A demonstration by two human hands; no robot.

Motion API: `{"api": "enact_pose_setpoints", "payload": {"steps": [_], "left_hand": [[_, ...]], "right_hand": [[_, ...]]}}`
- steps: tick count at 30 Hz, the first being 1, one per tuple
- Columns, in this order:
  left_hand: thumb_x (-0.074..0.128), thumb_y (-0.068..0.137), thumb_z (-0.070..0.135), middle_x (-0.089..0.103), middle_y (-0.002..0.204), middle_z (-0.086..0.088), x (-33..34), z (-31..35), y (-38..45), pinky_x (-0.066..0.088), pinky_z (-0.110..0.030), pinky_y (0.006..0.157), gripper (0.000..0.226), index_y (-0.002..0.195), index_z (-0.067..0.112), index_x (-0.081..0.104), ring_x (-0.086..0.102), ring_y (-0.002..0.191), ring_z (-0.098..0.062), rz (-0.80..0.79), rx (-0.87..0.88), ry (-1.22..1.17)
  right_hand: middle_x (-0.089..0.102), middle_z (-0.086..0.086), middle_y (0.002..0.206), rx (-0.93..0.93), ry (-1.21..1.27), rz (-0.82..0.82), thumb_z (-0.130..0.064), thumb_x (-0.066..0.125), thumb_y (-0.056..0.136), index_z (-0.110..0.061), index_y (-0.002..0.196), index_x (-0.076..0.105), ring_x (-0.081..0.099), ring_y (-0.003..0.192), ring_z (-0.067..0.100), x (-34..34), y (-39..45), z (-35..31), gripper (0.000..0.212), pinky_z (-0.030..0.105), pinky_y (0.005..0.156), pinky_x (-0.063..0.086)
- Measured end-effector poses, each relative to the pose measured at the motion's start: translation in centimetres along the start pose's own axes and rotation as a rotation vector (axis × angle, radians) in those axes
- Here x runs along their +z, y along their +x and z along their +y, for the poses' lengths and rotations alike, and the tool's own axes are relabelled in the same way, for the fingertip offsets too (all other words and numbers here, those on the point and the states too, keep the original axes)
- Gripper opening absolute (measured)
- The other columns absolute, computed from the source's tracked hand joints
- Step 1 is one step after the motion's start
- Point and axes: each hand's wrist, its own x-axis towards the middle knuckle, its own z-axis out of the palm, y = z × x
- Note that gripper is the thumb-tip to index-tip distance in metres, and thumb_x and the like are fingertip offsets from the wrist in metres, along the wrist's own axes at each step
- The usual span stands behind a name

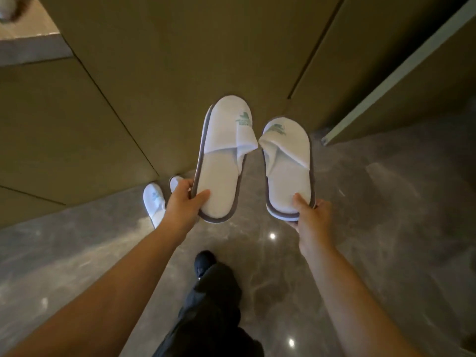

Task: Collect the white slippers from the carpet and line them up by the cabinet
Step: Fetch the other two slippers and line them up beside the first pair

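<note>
I hold two white slippers with grey edging and green logos up in the air, toes pointing away from me. My left hand (184, 202) pinches the heel of the left slipper (221, 163). My right hand (310, 217) grips the heel of the right slipper (288, 171). Their toe flaps nearly touch. Two more white slippers rest on the floor against the olive-brown cabinet (159, 73): one (154, 202) shows fully, the other (175, 182) is mostly hidden behind my left hand.
The floor is glossy grey marble (373, 228) with light reflections. My leg in black trousers and a black shoe (204, 261) steps forward below the slippers. A pale door frame edge (391, 81) runs diagonally at the right.
</note>
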Motion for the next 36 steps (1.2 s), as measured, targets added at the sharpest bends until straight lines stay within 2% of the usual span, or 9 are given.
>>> {"api": "enact_pose_setpoints", "payload": {"steps": [5, 10, 14, 18, 22, 26, 30, 32, 36], "left_hand": [[0.055, 0.084, 0.021, 0.058, 0.104, -0.01, 2.7, -3.5, 6.3, 0.049, -0.049, 0.088, 0.009, 0.089, 0.023, 0.048, 0.056, 0.101, -0.03, 0.019, -0.093, 0.019], [0.054, 0.085, 0.014, 0.059, 0.089, -0.006, 5.8, -8.9, 12.5, 0.049, -0.031, 0.071, 0.01, 0.082, 0.023, 0.05, 0.056, 0.088, -0.022, 0.045, -0.135, -0.045], [0.054, 0.085, 0.011, 0.057, 0.083, 0.002, 8.5, -15.4, 18.7, 0.047, -0.026, 0.067, 0.016, 0.081, 0.026, 0.051, 0.055, 0.08, -0.014, 0.096, -0.155, -0.064], [0.055, 0.084, 0.016, 0.06, 0.098, -0.005, 11.3, -23.4, 24.9, 0.05, -0.034, 0.074, 0.012, 0.095, 0.019, 0.053, 0.057, 0.092, -0.022, 0.121, -0.203, -0.048], [0.057, 0.082, 0.014, 0.062, 0.096, -0.003, 13.9, -31.5, 30.9, 0.052, -0.04, 0.074, 0.012, 0.092, 0.021, 0.055, 0.058, 0.094, -0.025, 0.134, -0.222, -0.11], [0.058, 0.081, 0.02, 0.06, 0.095, 0.003, 15.5, -38.0, 37.1, 0.051, -0.029, 0.06, 0.013, 0.085, 0.031, 0.053, 0.059, 0.089, -0.018, 0.076, -0.187, -0.111], [0.055, 0.083, 0.015, 0.06, 0.09, 0.0, 16.5, -42.4, 42.4, 0.054, -0.026, 0.053, 0.013, 0.086, 0.027, 0.052, 0.061, 0.082, -0.019, 0.06, -0.139, -0.118], [0.054, 0.083, 0.014, 0.059, 0.091, 0.0, 17.1, -43.9, 44.3, 0.052, -0.03, 0.058, 0.013, 0.087, 0.026, 0.051, 0.06, 0.082, -0.02, 0.056, -0.141, -0.145], [0.056, 0.082, 0.009, 0.059, 0.088, -0.005, 17.9, -45.1, 46.3, 0.052, -0.036, 0.064, 0.013, 0.081, 0.021, 0.051, 0.06, 0.08, -0.023, 0.057, -0.174, -0.186]], "right_hand": [[0.051, 0.014, 0.112, 0.127, 0.04, -0.043, -0.009, 0.056, 0.085, 0.001, 0.121, 0.041, 0.053, 0.103, 0.026, 2.7, 7.5, 2.6, 0.04, 0.031, 0.064, 0.05], [0.055, 0.012, 0.105, 0.215, -0.01, -0.042, -0.006, 0.052, 0.086, -0.001, 0.106, 0.049, 0.053, 0.101, 0.027, 4.8, 15.5, 8.2, 0.021, 0.04, 0.072, 0.05], [0.052, 0.017, 0.109, 0.27, -0.069, -0.024, -0.004, 0.053, 0.085, 0.003, 0.114, 0.047, 0.055, 0.099, 0.027, 6.1, 23.1, 14.7, 0.03, 0.033, 0.064, 0.05], [0.058, 0.018, 0.096, 0.287, -0.136, -0.073, 0.007, 0.052, 0.079, -0.003, 0.083, 0.057, 0.059, 0.086, 0.027, 7.4, 30.7, 21.8, 0.012, 0.035, 0.064, 0.052], [0.059, 0.019, 0.094, 0.344, -0.096, -0.093, 0.011, 0.053, 0.075, 0.009, 0.098, 0.055, 0.059, 0.091, 0.029, 9.0, 38.2, 28.7, 0.023, 0.033, 0.063, 0.053], [0.058, 0.025, 0.098, 0.252, -0.14, -0.085, 0.009, 0.058, 0.073, 0.002, 0.08, 0.056, 0.059, 0.097, 0.037, 11.3, 46.0, 35.2, 0.01, 0.044, 0.076, 0.053], [0.058, 0.028, 0.113, 0.146, -0.159, -0.044, 0.004, 0.061, 0.073, 0.009, 0.106, 0.049, 0.057, 0.103, 0.042, 13.4, 52.1, 40.3, 0.035, 0.052, 0.091, 0.049], [0.055, 0.032, 0.114, 0.093, -0.151, -0.033, 0.004, 0.06, 0.073, 0.011, 0.106, 0.047, 0.056, 0.103, 0.044, 14.2, 54.3, 42.1, 0.036, 0.058, 0.092, 0.047], [0.056, 0.028, 0.116, -0.052, -0.346, 0.003, -0.003, 0.067, 0.072, 0.008, 0.111, 0.047, 0.055, 0.106, 0.042, 14.6, 56.5, 43.7, 0.045, 0.046, 0.09, 0.047]]}}
